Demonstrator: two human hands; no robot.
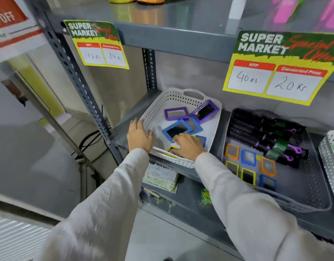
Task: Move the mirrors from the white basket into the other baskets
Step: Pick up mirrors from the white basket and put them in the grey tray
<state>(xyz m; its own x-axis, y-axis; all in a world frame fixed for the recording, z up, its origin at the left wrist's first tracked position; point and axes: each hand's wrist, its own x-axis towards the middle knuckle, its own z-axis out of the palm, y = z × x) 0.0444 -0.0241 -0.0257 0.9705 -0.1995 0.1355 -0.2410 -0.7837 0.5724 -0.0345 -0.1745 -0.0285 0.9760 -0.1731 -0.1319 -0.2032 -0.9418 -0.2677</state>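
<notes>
Yellow-framed mirror (171,148) mostly under curled right hand (187,146), grip unclear; left hand (138,134) around white basket (178,97) rim, thumb inside

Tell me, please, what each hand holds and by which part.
The left hand grips the white basket by its left rim. The right hand touches mirrors inside; its grip cannot be told.
</notes>
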